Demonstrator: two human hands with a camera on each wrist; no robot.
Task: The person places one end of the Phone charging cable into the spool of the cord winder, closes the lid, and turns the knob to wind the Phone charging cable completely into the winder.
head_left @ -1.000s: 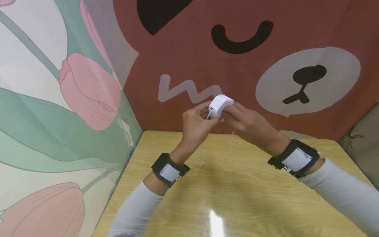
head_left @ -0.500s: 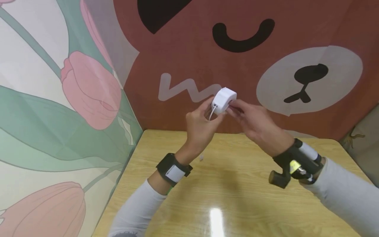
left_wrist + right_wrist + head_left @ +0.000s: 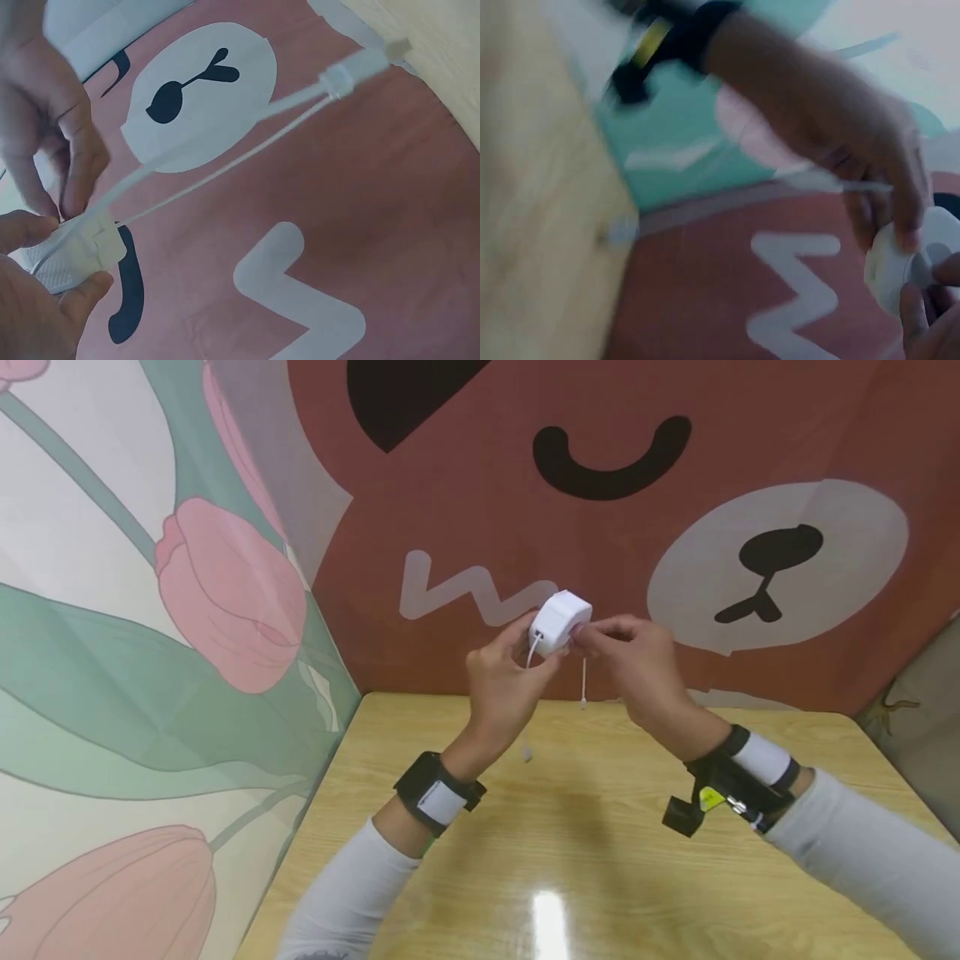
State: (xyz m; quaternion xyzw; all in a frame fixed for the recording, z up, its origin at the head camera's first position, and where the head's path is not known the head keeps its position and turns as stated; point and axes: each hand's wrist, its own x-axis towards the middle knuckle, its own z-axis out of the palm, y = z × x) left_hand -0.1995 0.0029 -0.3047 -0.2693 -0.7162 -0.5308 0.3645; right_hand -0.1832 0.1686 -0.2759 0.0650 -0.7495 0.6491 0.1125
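A white, rounded plastic case (image 3: 561, 618) is held up above the far part of the table. My left hand (image 3: 504, 689) grips it, fingers and thumb on opposite sides. My right hand (image 3: 648, 681) pinches at the case's right side with thumb and fingertips; what lies between them is partly hidden. From a slot in the case runs a white cable (image 3: 187, 146). Its plug (image 3: 364, 71) shows large in the left wrist view, with a thinner cord alongside. In the head view, a thin white cord end (image 3: 583, 693) dangles below the case.
The yellow wood-grain table (image 3: 547, 827) lies under both hands. Behind it rises a red wall cloth (image 3: 420, 647) with a bear print; a tulip-print panel (image 3: 225, 727) stands along the left. Black straps (image 3: 438, 793) circle both wrists.
My right hand has turned at the wrist, and its fingers have shifted on the case's side. The case rose a little, then dropped slightly. The dangling cord ends have swung.
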